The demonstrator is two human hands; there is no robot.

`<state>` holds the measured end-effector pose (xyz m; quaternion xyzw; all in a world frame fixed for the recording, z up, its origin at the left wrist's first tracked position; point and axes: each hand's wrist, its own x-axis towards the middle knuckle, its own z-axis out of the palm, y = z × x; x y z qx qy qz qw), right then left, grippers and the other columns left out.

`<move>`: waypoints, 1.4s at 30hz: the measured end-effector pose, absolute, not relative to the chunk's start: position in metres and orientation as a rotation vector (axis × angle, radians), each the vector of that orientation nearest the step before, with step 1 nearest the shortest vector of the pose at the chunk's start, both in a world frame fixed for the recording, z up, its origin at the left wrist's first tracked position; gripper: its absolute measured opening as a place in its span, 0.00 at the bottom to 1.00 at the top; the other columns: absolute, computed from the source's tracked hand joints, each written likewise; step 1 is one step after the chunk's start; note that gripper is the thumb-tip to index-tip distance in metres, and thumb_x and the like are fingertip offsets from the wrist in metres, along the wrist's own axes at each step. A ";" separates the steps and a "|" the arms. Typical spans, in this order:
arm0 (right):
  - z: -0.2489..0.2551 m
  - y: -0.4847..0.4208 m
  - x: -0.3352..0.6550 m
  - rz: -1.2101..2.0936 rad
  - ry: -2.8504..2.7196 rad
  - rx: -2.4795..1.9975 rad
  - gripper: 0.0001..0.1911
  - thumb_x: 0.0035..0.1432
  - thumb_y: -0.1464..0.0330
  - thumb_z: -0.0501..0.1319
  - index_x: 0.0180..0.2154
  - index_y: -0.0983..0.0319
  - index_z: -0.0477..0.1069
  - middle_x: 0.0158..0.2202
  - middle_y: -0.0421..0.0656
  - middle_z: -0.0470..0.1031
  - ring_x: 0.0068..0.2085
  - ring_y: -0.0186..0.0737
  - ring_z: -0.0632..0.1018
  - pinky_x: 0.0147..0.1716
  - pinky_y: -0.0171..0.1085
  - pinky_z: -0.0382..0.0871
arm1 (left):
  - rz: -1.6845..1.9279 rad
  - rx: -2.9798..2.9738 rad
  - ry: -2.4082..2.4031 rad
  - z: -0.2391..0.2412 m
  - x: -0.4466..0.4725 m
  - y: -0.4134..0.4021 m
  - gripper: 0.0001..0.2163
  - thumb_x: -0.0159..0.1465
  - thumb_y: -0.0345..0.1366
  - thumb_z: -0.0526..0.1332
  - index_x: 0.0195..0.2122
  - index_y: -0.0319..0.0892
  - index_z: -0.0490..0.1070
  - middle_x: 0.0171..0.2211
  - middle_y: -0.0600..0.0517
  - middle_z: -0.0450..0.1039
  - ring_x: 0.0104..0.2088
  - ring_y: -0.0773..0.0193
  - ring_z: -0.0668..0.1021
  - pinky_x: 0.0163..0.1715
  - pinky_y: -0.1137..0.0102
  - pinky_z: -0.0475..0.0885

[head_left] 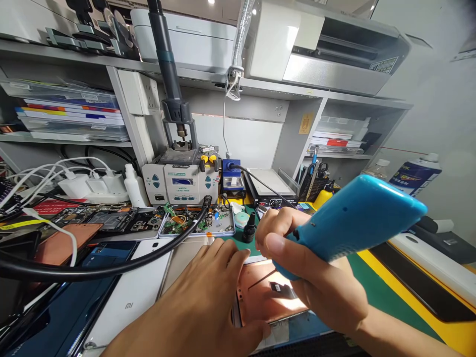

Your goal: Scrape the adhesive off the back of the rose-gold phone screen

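My right hand is wrapped round the handle end of a bright blue tool, its nose pointed down at an opened phone with a copper-coloured inner plate lying on the green mat. My left hand lies flat beside and over the phone's left edge, fingers stretched out, thumb against its lower edge. The tool's tip is hidden behind my right fingers.
A thick black hose crosses the left side over a white phone back. A tray of circuit parts, a hot-air station, a small black bottle and a heating plate stand behind. Yellow mat edge runs right.
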<state>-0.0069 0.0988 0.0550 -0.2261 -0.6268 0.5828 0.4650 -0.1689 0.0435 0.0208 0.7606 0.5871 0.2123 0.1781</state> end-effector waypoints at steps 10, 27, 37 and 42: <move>0.063 0.088 -0.001 1.541 -1.600 -0.551 0.14 0.59 0.62 0.68 0.26 0.56 0.67 0.25 0.38 0.67 0.27 0.39 0.69 0.25 0.37 0.64 | 0.367 2.048 1.686 0.034 -0.168 0.047 0.20 0.54 0.45 0.63 0.48 0.46 0.67 0.47 0.47 0.67 0.49 0.44 0.71 0.48 0.45 0.70; 0.074 0.091 0.015 1.705 -1.734 -0.628 0.12 0.53 0.67 0.70 0.26 0.53 0.66 0.22 0.39 0.76 0.23 0.45 0.75 0.24 0.43 0.71 | 0.380 2.024 1.723 0.034 -0.166 0.044 0.25 0.55 0.43 0.64 0.55 0.47 0.66 0.51 0.47 0.68 0.53 0.46 0.69 0.54 0.47 0.66; 0.081 0.098 0.025 1.738 -1.778 -0.640 0.13 0.59 0.66 0.67 0.27 0.56 0.64 0.23 0.36 0.74 0.25 0.38 0.74 0.25 0.38 0.68 | 0.615 2.359 1.871 0.017 -0.165 0.044 0.19 0.53 0.45 0.66 0.45 0.47 0.73 0.38 0.50 0.73 0.41 0.51 0.77 0.41 0.55 0.77; 0.082 0.101 0.029 1.671 -1.798 -0.682 0.13 0.54 0.70 0.68 0.25 0.57 0.65 0.23 0.34 0.67 0.26 0.36 0.69 0.26 0.36 0.63 | 0.521 2.394 1.785 0.008 -0.170 0.046 0.28 0.55 0.45 0.64 0.57 0.47 0.67 0.45 0.48 0.74 0.47 0.47 0.77 0.44 0.50 0.76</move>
